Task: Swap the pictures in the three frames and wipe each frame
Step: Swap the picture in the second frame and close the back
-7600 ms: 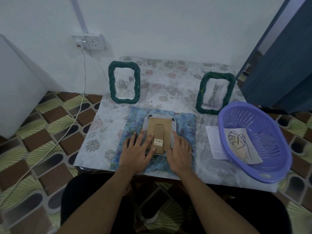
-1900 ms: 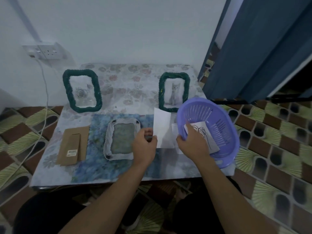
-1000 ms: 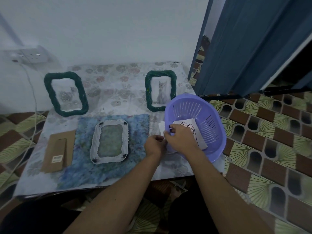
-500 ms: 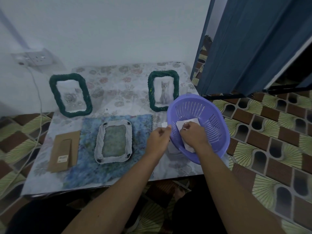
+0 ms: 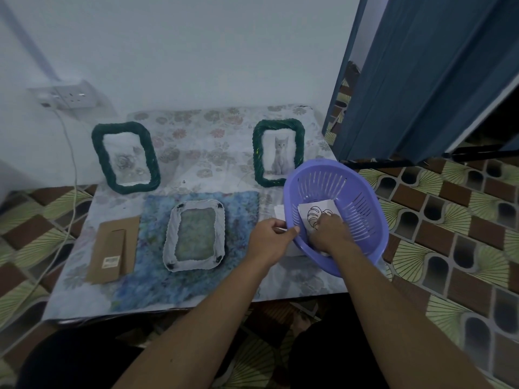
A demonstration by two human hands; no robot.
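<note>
Purple basket [image 5: 362, 220] holds drawing [image 5: 317, 213] under right hand [image 5: 328, 234]; left hand [image 5: 268, 240] pinches paper [image 5: 279, 213].

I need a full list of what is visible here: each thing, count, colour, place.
table: 1, floral cover, by wall
left green frame: 1, green, standing at back
right green frame: 1, green, standing at back, cat picture
white frame: 1, white, face down on cloth
cloth: 1, blue, table middle
cardboard back: 1, brown, left of cloth
basket: 1, purple, table's right edge
line drawing: 1, black on white, in basket
white paper: 1, white, beside basket's left rim
socket: 1, white, left wall
left hand: 1, at basket's rim, seemingly pinching white paper
right hand: 1, in basket, fingers curled on line drawing
</note>
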